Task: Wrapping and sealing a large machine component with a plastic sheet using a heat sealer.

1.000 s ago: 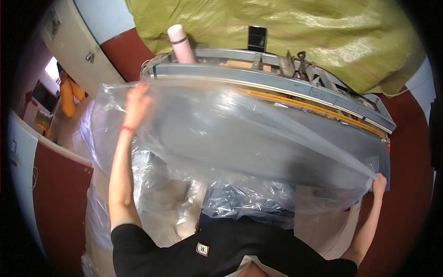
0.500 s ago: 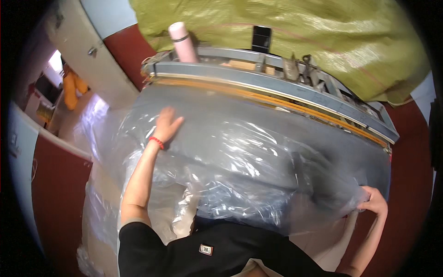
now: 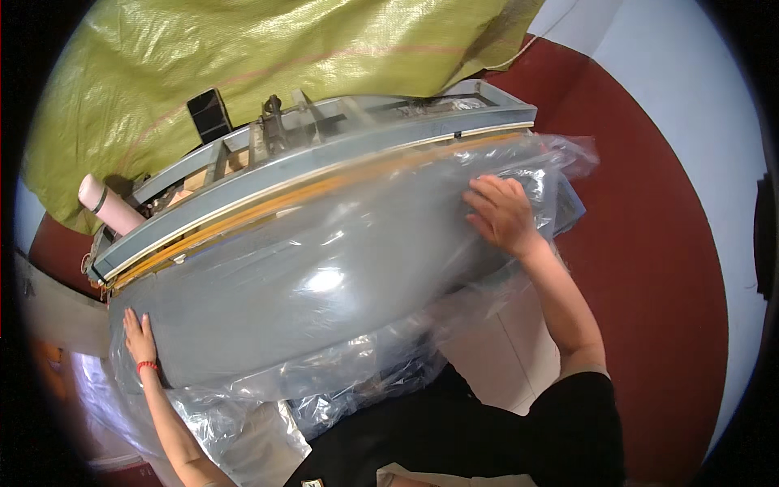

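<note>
Head view, clear plastic sheet point(image 3: 324, 280) over a grey tabletop point(image 3: 182, 280) mid-frame, long axis rising from lower left to upper right, left hand point(image 3: 140, 339) flat at left, thumb apart from fingers, right hand point(image 3: 501, 213) at right, fingers loosely spread, badge point(image 3: 312, 483) at lower edge, its writing cut off.

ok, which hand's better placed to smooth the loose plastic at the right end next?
Right, most likely. The right hand is close by the loose plastic; the left hand is over at the left end of the grey surface.
</note>
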Available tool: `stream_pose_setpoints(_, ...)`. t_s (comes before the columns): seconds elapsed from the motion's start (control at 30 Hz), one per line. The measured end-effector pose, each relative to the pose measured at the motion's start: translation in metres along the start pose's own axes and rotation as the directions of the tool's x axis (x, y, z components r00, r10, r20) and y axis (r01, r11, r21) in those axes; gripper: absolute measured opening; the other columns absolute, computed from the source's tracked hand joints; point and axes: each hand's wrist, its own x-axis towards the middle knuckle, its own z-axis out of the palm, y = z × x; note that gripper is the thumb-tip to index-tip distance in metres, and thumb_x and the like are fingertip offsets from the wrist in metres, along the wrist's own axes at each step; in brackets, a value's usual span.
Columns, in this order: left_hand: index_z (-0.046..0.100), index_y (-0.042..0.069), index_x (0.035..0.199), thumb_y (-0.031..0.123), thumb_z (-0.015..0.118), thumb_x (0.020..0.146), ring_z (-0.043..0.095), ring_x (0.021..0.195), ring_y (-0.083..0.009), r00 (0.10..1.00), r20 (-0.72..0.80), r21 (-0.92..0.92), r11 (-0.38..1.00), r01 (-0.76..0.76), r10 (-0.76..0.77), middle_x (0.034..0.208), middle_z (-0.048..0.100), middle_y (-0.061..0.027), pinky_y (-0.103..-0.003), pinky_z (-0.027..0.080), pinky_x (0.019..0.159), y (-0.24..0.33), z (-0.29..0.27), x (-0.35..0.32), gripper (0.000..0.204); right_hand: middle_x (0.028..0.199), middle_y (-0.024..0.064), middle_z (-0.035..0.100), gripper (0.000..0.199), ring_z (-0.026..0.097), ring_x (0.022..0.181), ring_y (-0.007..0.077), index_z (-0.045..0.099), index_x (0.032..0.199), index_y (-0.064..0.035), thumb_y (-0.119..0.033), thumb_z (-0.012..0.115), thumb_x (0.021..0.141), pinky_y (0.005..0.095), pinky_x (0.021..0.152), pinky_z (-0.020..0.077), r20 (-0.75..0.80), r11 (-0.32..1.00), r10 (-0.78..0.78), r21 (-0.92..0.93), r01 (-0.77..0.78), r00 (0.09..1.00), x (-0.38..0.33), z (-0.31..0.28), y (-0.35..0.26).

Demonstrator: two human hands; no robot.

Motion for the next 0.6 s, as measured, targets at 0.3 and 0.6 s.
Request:
stream_pose_setpoints(0.3,0.027,0.006,0.133,0.036,0.035,0.091,0.023,0.129,-0.0264,0.983,-0.084,-0.069,0.983,-0.171,0.165,0.139,0.025,-0.0129,-0.035,0.019,0.104,-0.101,0.025,0.048,0.052,0.139,0.0112,0.024,0.057,0.018,0.129,0.0278,0.033,0.132,-0.0119,-0.048,0.034,0.087,0.0486,0.101,0.018,0.211,0.73,0.677,-0.074,-0.679,0.705,-0.094,0.069,0.07)
stream_pose_setpoints(0.6,0.037,-0.001,0.126,0.032,0.039,0.091,0.033,0.123,-0.0292,0.968,-0.252,-0.28,0.957,-0.08,0.007,0.132,0.036,-0.0172,-0.034,0.025,0.101,-0.15,0.03,0.089,0.048,0.133,0.0175,0.033,0.055,0.024,0.126,0.033,0.04,0.126,-0.0072,-0.043,0.045,0.085,0.0496,0.099,0.0204,0.153,0.726,0.684,-0.059,-0.685,0.713,-0.09,0.032,0.012)
